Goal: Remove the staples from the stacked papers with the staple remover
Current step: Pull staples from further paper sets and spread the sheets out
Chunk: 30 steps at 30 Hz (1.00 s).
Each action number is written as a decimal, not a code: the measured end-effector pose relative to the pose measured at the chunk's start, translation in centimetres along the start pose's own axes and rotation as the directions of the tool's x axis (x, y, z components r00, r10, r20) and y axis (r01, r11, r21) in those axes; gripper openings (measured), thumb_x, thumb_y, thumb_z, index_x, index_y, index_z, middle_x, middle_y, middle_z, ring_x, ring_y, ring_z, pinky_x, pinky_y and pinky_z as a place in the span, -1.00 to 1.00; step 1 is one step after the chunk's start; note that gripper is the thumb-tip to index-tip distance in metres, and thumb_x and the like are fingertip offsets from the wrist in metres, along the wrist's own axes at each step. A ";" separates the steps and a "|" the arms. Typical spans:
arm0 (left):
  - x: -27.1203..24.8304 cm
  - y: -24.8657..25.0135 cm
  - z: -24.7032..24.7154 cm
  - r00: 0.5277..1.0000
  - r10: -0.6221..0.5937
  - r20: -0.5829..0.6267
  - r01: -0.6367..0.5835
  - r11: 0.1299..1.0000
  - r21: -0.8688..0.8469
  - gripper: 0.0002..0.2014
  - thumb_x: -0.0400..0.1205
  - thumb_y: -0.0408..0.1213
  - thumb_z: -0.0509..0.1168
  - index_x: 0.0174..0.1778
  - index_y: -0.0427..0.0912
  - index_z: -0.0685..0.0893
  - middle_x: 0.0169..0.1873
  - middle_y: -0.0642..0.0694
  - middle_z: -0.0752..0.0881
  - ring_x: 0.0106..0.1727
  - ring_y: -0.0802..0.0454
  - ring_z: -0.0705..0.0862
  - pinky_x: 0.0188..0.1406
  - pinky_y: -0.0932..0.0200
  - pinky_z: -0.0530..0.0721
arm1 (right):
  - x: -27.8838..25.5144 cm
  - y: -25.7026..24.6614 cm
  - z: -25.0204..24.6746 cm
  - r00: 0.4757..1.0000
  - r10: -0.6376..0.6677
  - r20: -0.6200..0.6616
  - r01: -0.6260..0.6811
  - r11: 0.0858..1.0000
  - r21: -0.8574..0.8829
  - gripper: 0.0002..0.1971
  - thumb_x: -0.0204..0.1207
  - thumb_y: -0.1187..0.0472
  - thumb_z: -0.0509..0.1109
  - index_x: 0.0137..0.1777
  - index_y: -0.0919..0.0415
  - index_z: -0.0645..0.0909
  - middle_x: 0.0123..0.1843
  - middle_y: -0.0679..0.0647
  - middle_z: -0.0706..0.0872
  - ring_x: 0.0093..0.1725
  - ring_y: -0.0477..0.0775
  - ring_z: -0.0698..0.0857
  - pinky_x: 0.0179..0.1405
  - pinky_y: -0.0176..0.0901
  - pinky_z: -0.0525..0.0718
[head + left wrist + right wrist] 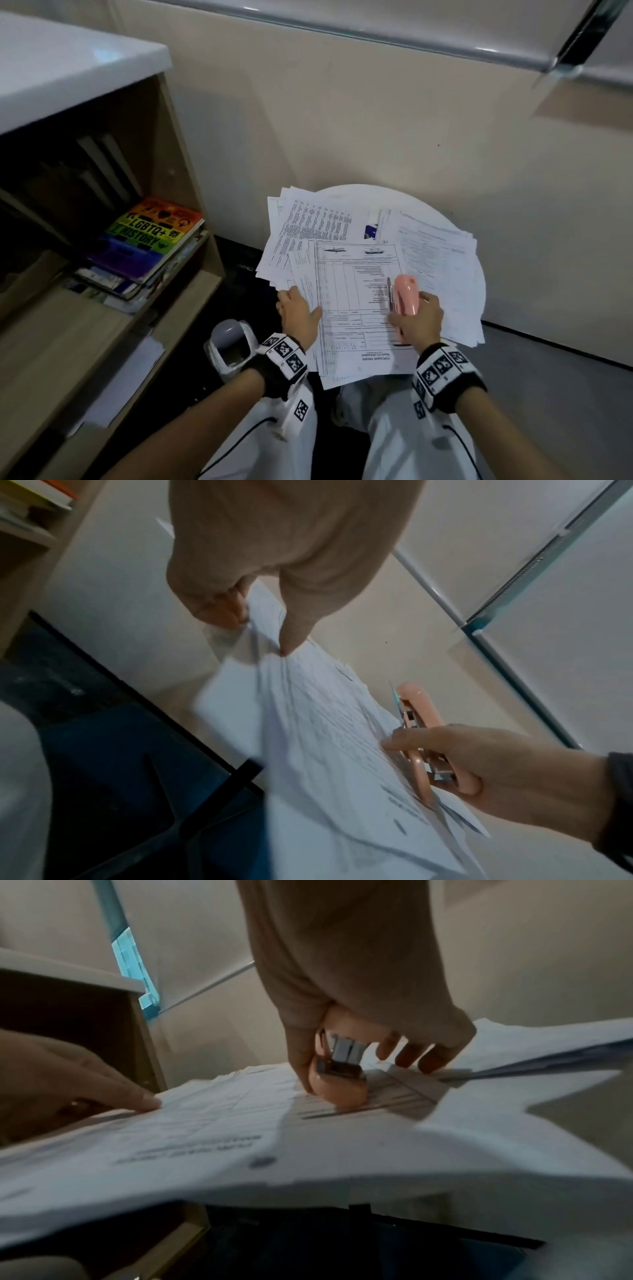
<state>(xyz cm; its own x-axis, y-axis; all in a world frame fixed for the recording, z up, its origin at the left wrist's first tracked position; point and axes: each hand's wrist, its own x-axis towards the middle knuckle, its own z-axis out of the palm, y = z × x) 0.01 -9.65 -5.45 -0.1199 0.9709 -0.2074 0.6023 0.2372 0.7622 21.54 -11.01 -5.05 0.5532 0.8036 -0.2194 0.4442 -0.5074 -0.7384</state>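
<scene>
Right hand (pixel 416 325) curled round the pink staple remover (pixel 406 294) atop the papers (pixel 356 284) on the round table (pixel 363 195), left hand (pixel 298 313) pinching their edge, risking a tear if yanked.

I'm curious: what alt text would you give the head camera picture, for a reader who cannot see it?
Seen from above, a person's right hand holds a pink staple remover on a printed purchase order atop loose papers on a small round white table, while the left hand pinches the sheet's left edge. A wooden bookshelf stands to the left.
</scene>
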 end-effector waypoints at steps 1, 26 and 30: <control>-0.1 0.5 0.3 1.000 -0.022 -0.016 0.022 1.000 0.007 -0.48 0.62 -0.31 0.32 0.44 -0.37 0.30 0.39 -0.31 0.31 0.42 -0.24 0.31 0.42 -0.03 0.35 | -0.8 -0.4 -0.2 1.000 -0.011 -0.010 0.011 1.000 -0.020 -0.15 0.06 0.21 0.72 0.37 0.24 0.41 0.26 0.23 0.56 0.15 0.32 0.63 0.18 0.28 0.65; 6.4 1.6 -2.0 0.986 0.146 0.079 -0.110 0.931 -0.347 -0.54 0.77 -0.12 -0.02 -0.37 -0.29 0.50 -0.48 -0.11 0.52 -0.42 0.04 0.48 -0.44 0.40 0.46 | 1.0 -0.3 -2.5 0.959 -0.183 0.217 0.168 0.982 0.085 -0.38 0.14 0.37 0.68 0.18 0.14 0.49 0.04 0.13 0.68 0.00 0.20 0.69 -0.04 0.09 0.75; 7.2 1.2 -2.9 0.987 0.137 0.078 -0.101 0.930 -0.355 -0.53 0.74 -0.03 0.03 -0.36 -0.26 0.54 -0.40 -0.22 0.58 -0.34 0.04 0.56 -0.25 0.18 0.52 | 1.7 -0.1 -3.5 0.937 -0.186 0.297 0.162 0.981 0.103 -0.35 0.17 0.36 0.68 0.24 0.13 0.49 0.06 0.11 0.68 0.01 0.19 0.70 -0.15 0.08 0.79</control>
<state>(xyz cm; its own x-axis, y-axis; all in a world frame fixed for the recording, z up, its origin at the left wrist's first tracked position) -2.37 -2.31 -4.23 0.0260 0.9886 -0.1483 0.2920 0.1343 0.9469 24.92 -10.65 -3.17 0.2266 0.9394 -0.2573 0.4528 -0.3355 -0.8261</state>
